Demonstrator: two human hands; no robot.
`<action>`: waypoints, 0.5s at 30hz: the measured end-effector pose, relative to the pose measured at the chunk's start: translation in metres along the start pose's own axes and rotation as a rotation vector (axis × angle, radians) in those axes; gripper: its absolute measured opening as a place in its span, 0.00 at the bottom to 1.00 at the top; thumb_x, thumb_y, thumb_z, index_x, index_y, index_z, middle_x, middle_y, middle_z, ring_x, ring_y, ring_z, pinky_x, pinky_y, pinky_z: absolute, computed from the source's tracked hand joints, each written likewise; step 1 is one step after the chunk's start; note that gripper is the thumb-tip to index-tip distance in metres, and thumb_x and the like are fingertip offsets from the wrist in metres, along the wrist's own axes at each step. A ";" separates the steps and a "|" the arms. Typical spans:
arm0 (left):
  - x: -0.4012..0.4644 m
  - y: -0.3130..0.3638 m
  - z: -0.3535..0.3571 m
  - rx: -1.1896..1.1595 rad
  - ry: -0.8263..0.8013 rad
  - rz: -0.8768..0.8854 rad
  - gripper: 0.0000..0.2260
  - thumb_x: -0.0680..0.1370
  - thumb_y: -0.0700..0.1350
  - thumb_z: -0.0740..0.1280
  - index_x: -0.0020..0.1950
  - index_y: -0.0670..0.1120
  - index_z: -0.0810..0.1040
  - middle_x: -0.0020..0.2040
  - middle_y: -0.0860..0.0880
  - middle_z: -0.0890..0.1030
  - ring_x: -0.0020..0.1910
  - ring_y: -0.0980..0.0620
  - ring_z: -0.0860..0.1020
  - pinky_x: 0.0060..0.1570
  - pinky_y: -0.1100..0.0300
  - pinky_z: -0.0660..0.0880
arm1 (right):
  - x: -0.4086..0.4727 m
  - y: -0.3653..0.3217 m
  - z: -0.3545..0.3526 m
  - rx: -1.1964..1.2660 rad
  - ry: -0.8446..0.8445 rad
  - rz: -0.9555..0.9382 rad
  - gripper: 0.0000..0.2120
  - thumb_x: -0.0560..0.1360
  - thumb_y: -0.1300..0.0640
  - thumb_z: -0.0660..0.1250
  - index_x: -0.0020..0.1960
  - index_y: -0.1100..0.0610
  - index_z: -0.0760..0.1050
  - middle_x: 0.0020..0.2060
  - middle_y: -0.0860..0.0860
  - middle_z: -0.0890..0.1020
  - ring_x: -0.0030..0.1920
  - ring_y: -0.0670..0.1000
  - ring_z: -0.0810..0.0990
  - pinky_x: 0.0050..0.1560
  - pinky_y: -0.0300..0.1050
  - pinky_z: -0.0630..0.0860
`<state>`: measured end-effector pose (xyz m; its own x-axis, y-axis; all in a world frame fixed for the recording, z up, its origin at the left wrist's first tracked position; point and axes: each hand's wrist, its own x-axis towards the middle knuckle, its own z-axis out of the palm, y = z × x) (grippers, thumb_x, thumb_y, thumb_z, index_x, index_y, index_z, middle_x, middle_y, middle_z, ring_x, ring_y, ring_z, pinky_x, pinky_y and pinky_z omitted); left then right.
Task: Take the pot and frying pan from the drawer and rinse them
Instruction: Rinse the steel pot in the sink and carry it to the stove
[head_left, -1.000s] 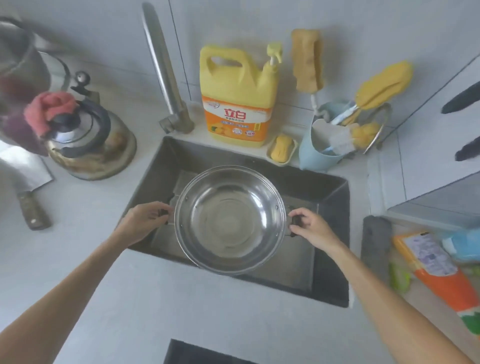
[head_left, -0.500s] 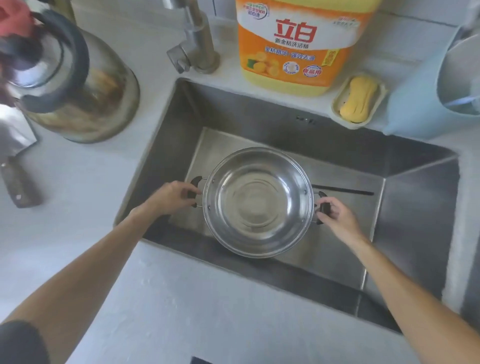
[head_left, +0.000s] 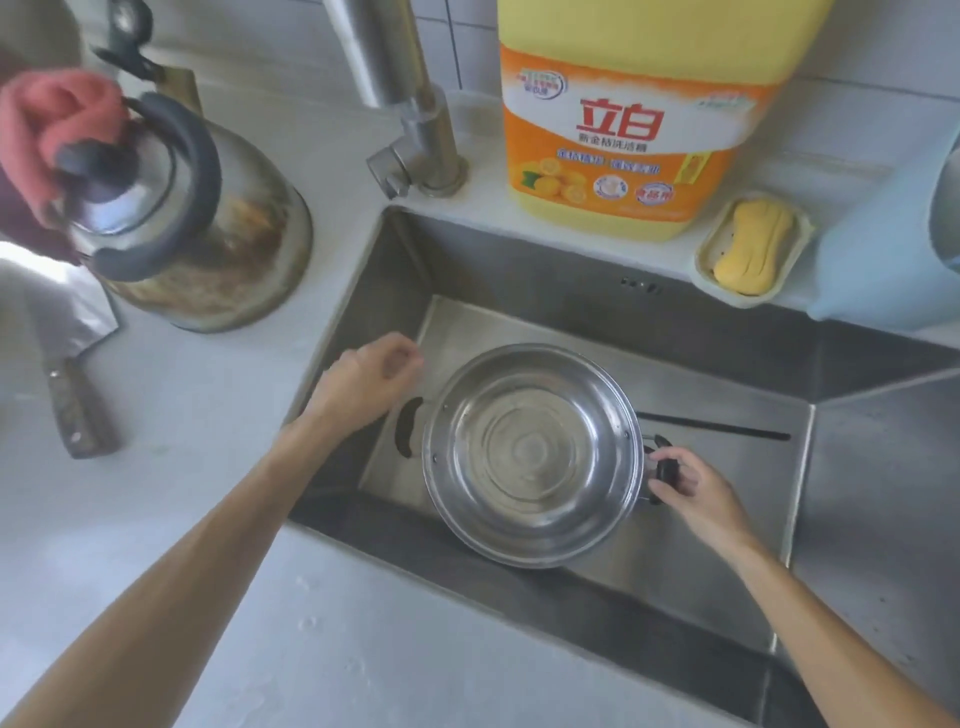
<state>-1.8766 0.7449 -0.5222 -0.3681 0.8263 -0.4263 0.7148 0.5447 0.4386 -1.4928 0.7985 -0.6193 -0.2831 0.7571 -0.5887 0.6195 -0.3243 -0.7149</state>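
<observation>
A round steel pot (head_left: 532, 454) with two black side handles sits inside the steel sink (head_left: 883, 467), its mouth facing up. My right hand (head_left: 691, 486) holds the pot's right handle, fingers curled around it. My left hand (head_left: 371, 379) hovers above the sink's left wall, off the left handle (head_left: 408, 427), fingers loosely curled and holding nothing. No frying pan is in view.
The faucet base (head_left: 415, 156) stands behind the sink, beside a large yellow detergent jug (head_left: 623, 130). A soap dish with yellow soap (head_left: 750, 249) and a blue cup (head_left: 883, 249) sit at the back right. A steel kettle (head_left: 187, 223) and a cleaver (head_left: 72, 395) lie on the left counter.
The pot went down into the sink basin. My left hand let go of the left handle and rose up and to the left. My right hand stays on the right handle.
</observation>
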 end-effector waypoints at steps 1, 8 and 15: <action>-0.001 0.018 -0.014 -0.162 0.191 0.032 0.08 0.75 0.58 0.63 0.52 0.59 0.73 0.46 0.55 0.83 0.46 0.54 0.81 0.49 0.55 0.76 | 0.000 0.001 0.000 0.007 -0.005 -0.003 0.14 0.73 0.62 0.70 0.48 0.43 0.75 0.53 0.50 0.82 0.49 0.46 0.81 0.47 0.32 0.69; 0.020 0.109 -0.070 -0.314 0.693 0.068 0.11 0.72 0.62 0.66 0.50 0.59 0.80 0.37 0.61 0.80 0.39 0.62 0.79 0.44 0.63 0.73 | -0.002 0.003 0.000 0.022 -0.045 -0.018 0.20 0.73 0.63 0.70 0.45 0.37 0.74 0.51 0.48 0.81 0.50 0.42 0.80 0.48 0.26 0.71; 0.046 0.096 -0.071 -0.097 0.653 0.042 0.09 0.73 0.55 0.64 0.47 0.58 0.82 0.40 0.58 0.80 0.45 0.54 0.79 0.44 0.61 0.70 | 0.003 0.011 -0.003 0.004 -0.049 -0.011 0.17 0.72 0.63 0.71 0.46 0.40 0.75 0.52 0.42 0.80 0.43 0.40 0.83 0.46 0.23 0.70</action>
<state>-1.8671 0.8450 -0.4437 -0.6479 0.7476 0.1463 0.6907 0.4956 0.5265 -1.4840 0.7989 -0.6276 -0.3255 0.7321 -0.5984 0.6130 -0.3185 -0.7230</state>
